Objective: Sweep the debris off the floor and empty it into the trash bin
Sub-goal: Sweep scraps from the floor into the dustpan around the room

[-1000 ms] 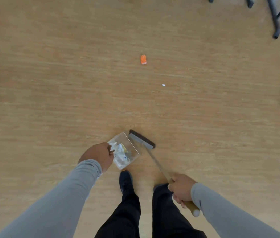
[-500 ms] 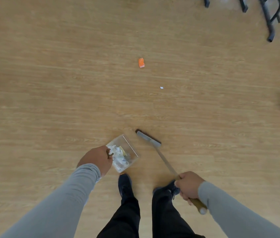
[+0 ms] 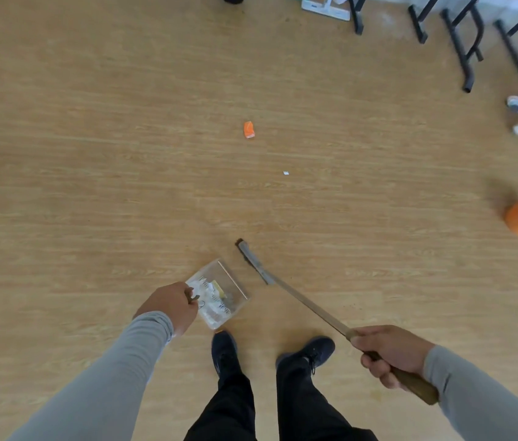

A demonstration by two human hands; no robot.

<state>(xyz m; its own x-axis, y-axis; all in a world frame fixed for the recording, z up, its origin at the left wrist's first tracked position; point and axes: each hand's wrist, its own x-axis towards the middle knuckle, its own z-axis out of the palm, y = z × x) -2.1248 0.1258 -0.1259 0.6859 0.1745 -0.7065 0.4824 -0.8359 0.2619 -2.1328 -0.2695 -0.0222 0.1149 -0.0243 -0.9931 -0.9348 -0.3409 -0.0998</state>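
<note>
Broom (image 3: pixel 286 289) swung right, off dustpan (image 3: pixel 219 294); both hands' grip w/ fingers curled round handles.

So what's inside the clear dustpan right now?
The dustpan holds crumpled white paper and a yellowish scrap. The left hand covers its handle end, so anything under there is hidden.

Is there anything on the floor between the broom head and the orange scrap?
Nothing visible: only bare floor lies between the broom head and the orange scrap. The small white scrap lies off to the right.
</note>
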